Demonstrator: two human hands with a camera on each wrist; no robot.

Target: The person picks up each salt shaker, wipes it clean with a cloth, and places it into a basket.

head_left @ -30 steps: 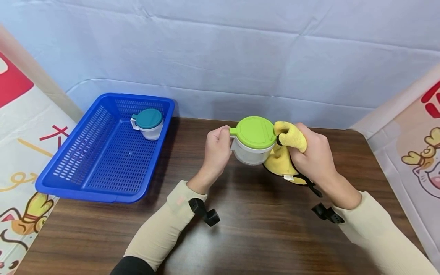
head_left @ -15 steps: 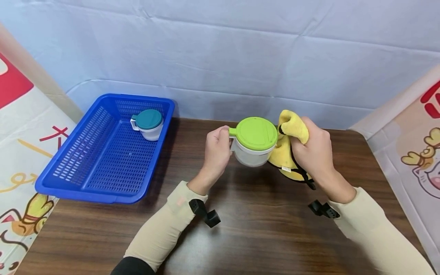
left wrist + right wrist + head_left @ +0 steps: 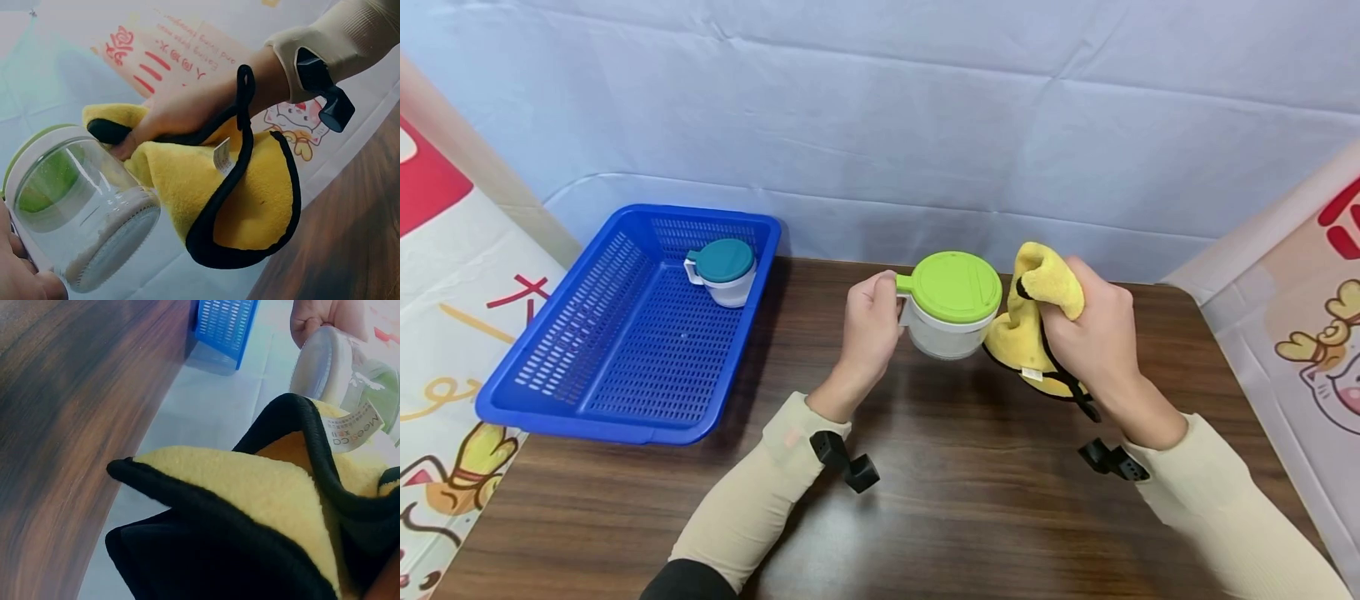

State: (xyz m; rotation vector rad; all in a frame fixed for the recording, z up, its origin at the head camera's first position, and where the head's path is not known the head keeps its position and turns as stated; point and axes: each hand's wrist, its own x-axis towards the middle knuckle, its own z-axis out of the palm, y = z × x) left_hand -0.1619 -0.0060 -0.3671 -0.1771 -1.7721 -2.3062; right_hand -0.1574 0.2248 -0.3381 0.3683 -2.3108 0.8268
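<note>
My left hand (image 3: 870,325) grips the handle of a clear seasoning jar (image 3: 946,340) with a lime-green lid (image 3: 957,287) and a white collar. The jar is held up above the table, and its clear wall and ridged base show in the left wrist view. My right hand (image 3: 1093,329) holds a bunched yellow cloth (image 3: 1024,333) with black edging and a small white label (image 3: 223,155). The cloth hangs at the jar's right side; whether it touches the wall I cannot tell. In the right wrist view, cloth folds (image 3: 250,487) fill the lower part.
A blue perforated basket (image 3: 606,427) stands on the left of the brown wooden table (image 3: 970,508). Inside its far right corner sits a similar jar (image 3: 730,292) with a teal lid. A pale sheet (image 3: 880,125) rises behind the table, and printed sheets flank both sides.
My right hand first draws the cloth back from the lid's right edge, then shifts slightly farther right. The jar in my left hand moves only a little. Basket and teal-lidded jar stay put.
</note>
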